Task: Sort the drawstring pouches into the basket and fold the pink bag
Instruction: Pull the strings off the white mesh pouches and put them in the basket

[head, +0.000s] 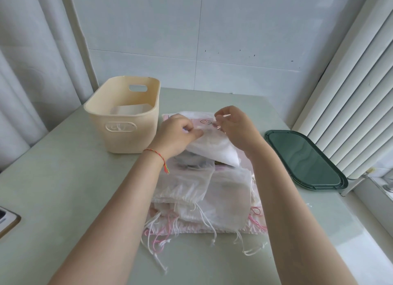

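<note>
Pouch (212,148) lengthwise toward viewer, both hands pinching

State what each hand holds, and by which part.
Both the left hand and right hand pinch the top white pouch at its far edge.

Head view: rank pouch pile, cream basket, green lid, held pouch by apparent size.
1. pouch pile
2. cream basket and green lid look about equal; the wide-angle lens makes ranking them unsure
3. held pouch, partly hidden by both hands
</note>
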### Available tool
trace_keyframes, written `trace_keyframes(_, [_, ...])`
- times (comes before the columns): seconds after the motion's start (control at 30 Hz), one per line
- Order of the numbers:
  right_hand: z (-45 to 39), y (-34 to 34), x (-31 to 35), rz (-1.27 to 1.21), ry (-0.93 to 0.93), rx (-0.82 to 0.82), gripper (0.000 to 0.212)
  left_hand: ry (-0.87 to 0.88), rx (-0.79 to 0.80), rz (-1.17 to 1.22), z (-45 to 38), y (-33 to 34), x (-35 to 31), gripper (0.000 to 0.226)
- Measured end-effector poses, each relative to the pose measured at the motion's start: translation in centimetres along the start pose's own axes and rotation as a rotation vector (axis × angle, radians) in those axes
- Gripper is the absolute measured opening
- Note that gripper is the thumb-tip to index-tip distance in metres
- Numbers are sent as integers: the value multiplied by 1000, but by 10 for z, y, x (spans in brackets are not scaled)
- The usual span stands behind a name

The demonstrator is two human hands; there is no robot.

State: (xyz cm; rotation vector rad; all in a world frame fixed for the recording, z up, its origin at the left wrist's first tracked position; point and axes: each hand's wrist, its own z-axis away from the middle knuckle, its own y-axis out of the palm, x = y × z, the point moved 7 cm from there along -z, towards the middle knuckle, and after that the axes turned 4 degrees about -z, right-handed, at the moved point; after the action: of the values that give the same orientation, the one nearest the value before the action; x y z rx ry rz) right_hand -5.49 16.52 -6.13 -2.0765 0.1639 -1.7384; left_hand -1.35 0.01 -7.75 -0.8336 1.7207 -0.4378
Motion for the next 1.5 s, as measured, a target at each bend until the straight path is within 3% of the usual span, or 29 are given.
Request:
trace_keyframes(0.1, [1, -2, -8, 57, 97, 31, 23, -77, -117, 114, 2, -12, 4, 44])
trace_keyframes(0.23, [4, 7, -19, 298, 151, 156, 32, -195, -70, 218, 2, -4, 15, 48])
trace_keyframes(0.37, [2, 12, -28, 421, 172, 198, 31, -286, 47, -7, 3, 7, 30, 28])
trace_keyframes(0.5, [1, 18, -32, 512, 145, 173, 29, -300, 116, -222, 4, 10, 39, 45])
trace_keyframes(0.63, [1, 23, -39, 597, 167, 148, 39, -274, 196, -339, 5, 12, 38, 42])
trace_keyframes(0.83, [3, 30, -43, 664, 145, 202, 41, -320, 292, -554, 11, 12, 43, 69])
trace_keyframes(1.03, [5, 32, -42, 732, 148, 233, 30, -428, 305, -240, 13, 14, 52, 50])
trace_keyframes(1.17, [2, 32, -47, 788, 128, 219, 28, -345, 379, -338, 13, 22, 52, 46])
trace_keyframes(1.3, [0, 31, -45, 836, 137, 227, 19, -253, 308, -488, 12, 19, 42, 39])
trace_keyframes(1.37, [1, 31, -43, 805, 132, 232, 15, -204, 266, -557, 8, 17, 39, 45])
trace_keyframes(1.5, [2, 32, -41, 775, 138, 304, 28, -183, 321, -546, 7, 24, 42, 65])
